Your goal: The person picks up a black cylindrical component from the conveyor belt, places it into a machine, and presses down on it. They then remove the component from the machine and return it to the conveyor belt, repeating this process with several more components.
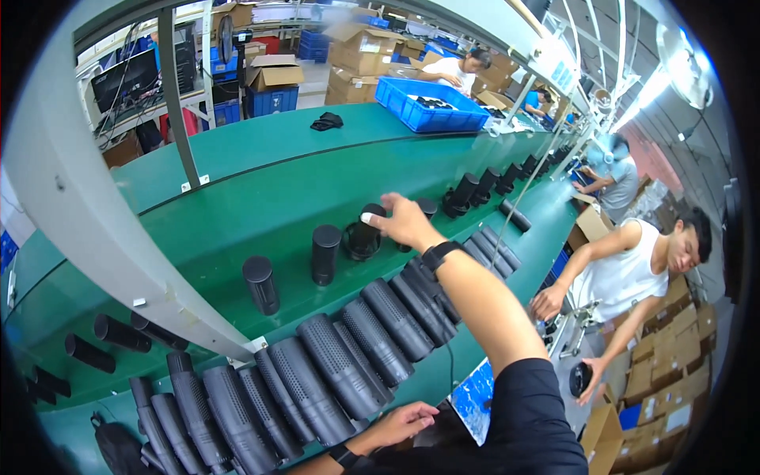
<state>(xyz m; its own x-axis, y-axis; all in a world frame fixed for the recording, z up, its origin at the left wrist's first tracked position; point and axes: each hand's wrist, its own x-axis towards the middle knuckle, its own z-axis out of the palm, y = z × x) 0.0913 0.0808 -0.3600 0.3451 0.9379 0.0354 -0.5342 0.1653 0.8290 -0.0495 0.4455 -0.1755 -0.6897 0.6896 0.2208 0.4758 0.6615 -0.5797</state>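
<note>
My right hand (402, 223) reaches across to the green conveyor belt, its fingers at the top of a black cylinder (365, 236) with a wider ring-like base; one fingertip has a white wrap. The fingers appear closed about the cylinder's upper end. To its left stand two plain black cylinders, a middle one (324, 255) and a nearer one (261, 285). My left hand (402, 423) is low in the picture, fingers loosely stretched, with nothing seen in it. It lies beside a row of black cylinders with perforated sleeves (332, 356), stacked on their sides along the near ledge.
More black cylinders (461, 196) stand farther up the belt; others (123, 332) lean at the left. A slanted white frame post (119, 214) rises at the left. A blue crate (431, 103) sits across the belt. At the right, a co-worker (625, 269) handles a round black part (582, 380).
</note>
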